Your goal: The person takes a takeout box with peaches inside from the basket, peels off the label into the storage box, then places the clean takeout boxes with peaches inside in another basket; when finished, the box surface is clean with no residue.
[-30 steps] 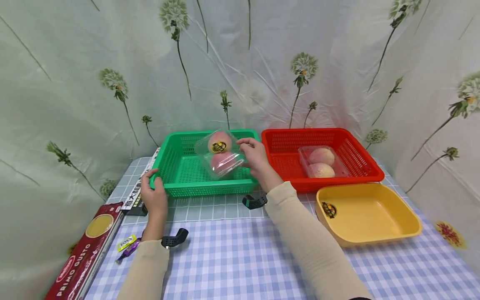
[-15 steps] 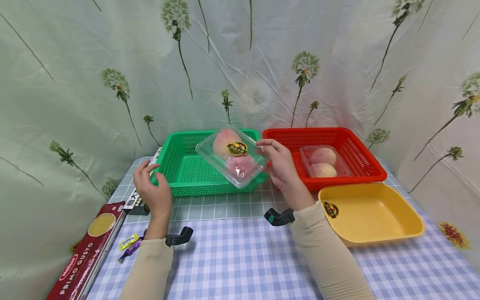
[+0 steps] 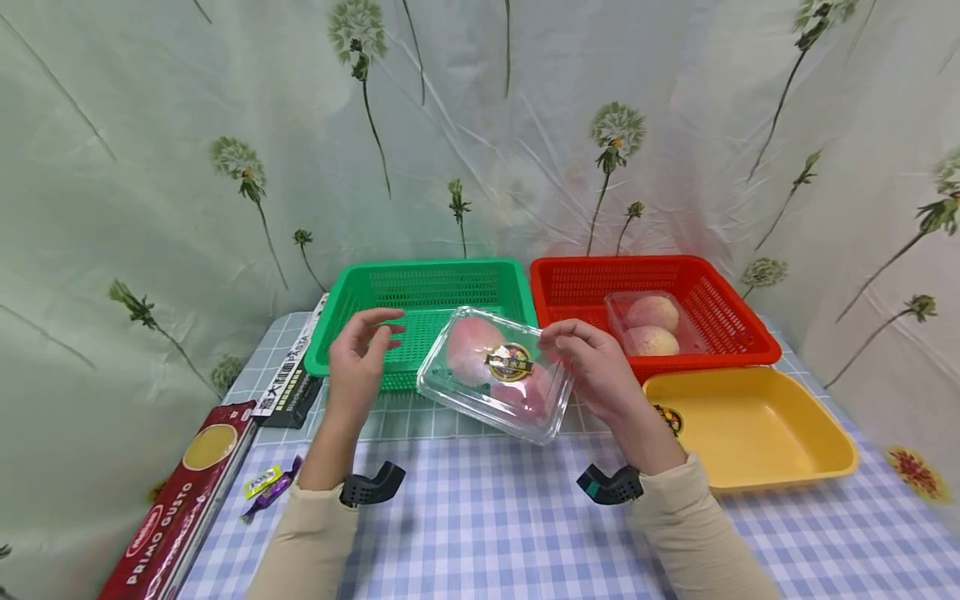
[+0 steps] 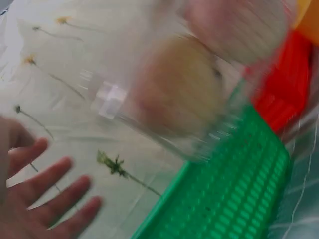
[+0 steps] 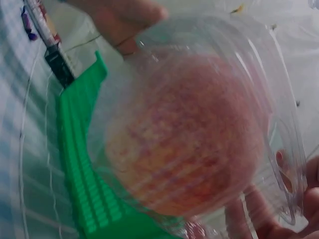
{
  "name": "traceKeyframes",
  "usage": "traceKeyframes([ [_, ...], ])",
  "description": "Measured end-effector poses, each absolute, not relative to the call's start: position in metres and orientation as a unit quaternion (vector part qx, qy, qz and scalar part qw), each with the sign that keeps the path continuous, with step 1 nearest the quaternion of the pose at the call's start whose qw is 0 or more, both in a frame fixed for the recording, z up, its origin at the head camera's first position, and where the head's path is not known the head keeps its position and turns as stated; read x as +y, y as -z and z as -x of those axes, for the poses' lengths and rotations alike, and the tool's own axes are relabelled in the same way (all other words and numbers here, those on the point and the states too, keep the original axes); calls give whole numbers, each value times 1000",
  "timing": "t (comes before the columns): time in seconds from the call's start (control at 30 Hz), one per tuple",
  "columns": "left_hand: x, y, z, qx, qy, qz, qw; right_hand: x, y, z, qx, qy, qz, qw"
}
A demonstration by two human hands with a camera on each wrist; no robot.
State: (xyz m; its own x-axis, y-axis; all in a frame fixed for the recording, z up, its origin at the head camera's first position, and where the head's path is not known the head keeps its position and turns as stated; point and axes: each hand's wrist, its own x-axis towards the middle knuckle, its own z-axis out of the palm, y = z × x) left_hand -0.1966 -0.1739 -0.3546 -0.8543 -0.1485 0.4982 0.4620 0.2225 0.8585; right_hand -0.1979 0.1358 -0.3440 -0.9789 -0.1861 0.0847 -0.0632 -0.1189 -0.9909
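A clear plastic box of peaches point(image 3: 431, 371), with a round black-and-gold sticker point(image 3: 509, 362) on its lid, is held up tilted in front of the green basket point(image 3: 431, 266). My right hand point(image 3: 600, 367) grips the box by its right edge. To the left of it, my left hand point(image 3: 358, 358) is raised with loosely bent fingers and holds nothing. The left wrist view has those fingers point(image 4: 57, 199) spread, apart from the box. A blurred peach point(image 5: 184, 134) fills much of the right wrist view, with right-hand fingertips point(image 5: 254, 204) showing through the plastic.
Right of the green basket stands a red basket point(image 3: 622, 262) with another box of peaches point(image 3: 651, 325). In front is a yellow basin point(image 3: 757, 425). Along the left lie a black-and-white pasta box point(image 3: 288, 375), a red pasta pack point(image 3: 187, 492) and two wrapped candies point(image 3: 262, 482).
My right hand has lifted the box of peaches out of the green basket and brought it nearer, turning it. My left hand has let go of the basket's rim and moved right toward the box.
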Motion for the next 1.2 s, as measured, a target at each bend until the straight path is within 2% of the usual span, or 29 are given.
traceKeyframes([
  [0.1, -167, 350, 192, -764, 608, 147, 156, 148, 350, 197, 666, 735, 119, 54],
  [0.23, -161, 350, 189, -785, 582, 195, 80, 161, 355, 199, 656, 734, 159, 79],
  [0.63, -156, 359, 188, -783, 554, 283, 9, 160, 367, 200, 702, 663, 216, 147],
  [0.87, -148, 370, 189, -785, 530, 308, -87, 157, 375, 201, 736, 615, 228, 168],
  [1.2, -144, 387, 194, -824, 424, 342, -158, 152, 382, 204, 819, 510, 222, 140],
])
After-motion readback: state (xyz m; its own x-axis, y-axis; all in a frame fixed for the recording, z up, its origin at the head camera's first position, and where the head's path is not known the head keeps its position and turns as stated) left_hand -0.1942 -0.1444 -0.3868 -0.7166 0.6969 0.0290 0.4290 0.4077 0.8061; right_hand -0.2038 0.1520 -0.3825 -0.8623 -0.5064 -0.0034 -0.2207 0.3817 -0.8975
